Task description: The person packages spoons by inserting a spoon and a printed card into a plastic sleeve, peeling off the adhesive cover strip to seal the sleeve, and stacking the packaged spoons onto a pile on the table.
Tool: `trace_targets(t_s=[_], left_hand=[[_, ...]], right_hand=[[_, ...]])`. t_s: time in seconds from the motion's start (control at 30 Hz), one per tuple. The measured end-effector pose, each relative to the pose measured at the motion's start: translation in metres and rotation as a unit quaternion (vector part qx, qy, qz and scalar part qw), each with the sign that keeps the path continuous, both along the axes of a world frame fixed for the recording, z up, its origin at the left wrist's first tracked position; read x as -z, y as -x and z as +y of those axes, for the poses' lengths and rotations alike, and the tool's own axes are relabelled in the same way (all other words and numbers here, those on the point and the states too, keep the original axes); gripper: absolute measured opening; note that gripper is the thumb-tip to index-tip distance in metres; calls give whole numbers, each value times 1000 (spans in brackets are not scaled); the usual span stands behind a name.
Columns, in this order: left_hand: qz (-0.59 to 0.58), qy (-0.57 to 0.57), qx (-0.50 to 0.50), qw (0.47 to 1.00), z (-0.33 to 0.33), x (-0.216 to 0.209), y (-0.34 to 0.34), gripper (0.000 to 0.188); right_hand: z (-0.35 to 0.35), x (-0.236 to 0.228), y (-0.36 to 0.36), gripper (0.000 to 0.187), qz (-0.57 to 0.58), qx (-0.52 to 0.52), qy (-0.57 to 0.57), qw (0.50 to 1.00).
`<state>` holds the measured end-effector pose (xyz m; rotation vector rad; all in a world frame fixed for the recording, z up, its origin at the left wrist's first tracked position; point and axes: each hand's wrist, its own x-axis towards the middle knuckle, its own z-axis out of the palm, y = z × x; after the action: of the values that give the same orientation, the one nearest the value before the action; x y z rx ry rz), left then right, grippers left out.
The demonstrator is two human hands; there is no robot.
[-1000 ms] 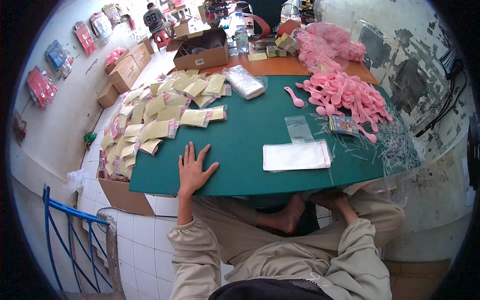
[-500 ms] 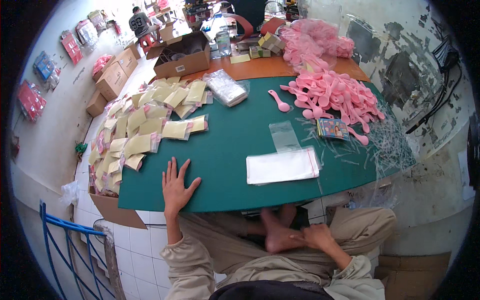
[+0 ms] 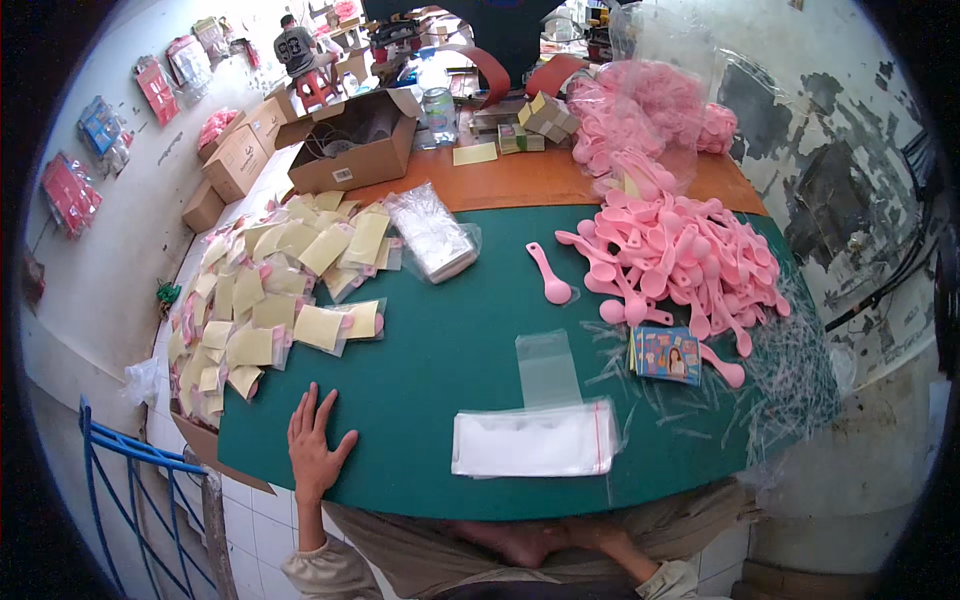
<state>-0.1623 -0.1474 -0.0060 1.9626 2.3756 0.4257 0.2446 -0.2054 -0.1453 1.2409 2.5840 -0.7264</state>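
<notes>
My left hand (image 3: 316,448) lies flat on the near left of a green tabletop (image 3: 400,420), fingers stretched and holding nothing. Below the table's front edge, my right hand (image 3: 592,535) rests by my bare foot; its fingers cannot be made out. A stack of clear plastic sleeves (image 3: 530,442) lies near the front edge, with one clear sleeve (image 3: 548,368) reaching out behind it. To its right sits a small stack of printed cards (image 3: 668,356). One pink scoop spoon (image 3: 549,275) lies apart from a large heap of pink spoons (image 3: 680,250).
Packed pouches with cream cards (image 3: 270,300) pile up along the left side. Behind them stand an open cardboard box (image 3: 355,150) and a bundle of clear bags (image 3: 435,235). Clear plastic strips (image 3: 790,390) litter the right edge. A blue railing (image 3: 140,450) stands at lower left.
The view has tilted up, so the table sits lower in the picture. My left hand stays flat on the tabletop. My right hand stays by the foot, now mostly hidden.
</notes>
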Motion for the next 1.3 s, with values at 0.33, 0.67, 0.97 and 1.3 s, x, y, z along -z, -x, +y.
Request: trace_targets(t_s=[0.33,0.67,0.97,1.3], left_hand=[[-18,24,-32,999,3,-5,-2,65],[-26,45,-50,997,8,-9,-7,65],[-3,66,-59,996,9,-10,-9,65],[-123,-68,-40,989,50,-25,-35,38]], right_hand=[[32,-25,3,38,49,-16,74,996],[56,-48,11,35,49,-22,122,991],[62,-67,10,33,52,-22,147,988],[44,-83,26,31,84,-48,215,972]])
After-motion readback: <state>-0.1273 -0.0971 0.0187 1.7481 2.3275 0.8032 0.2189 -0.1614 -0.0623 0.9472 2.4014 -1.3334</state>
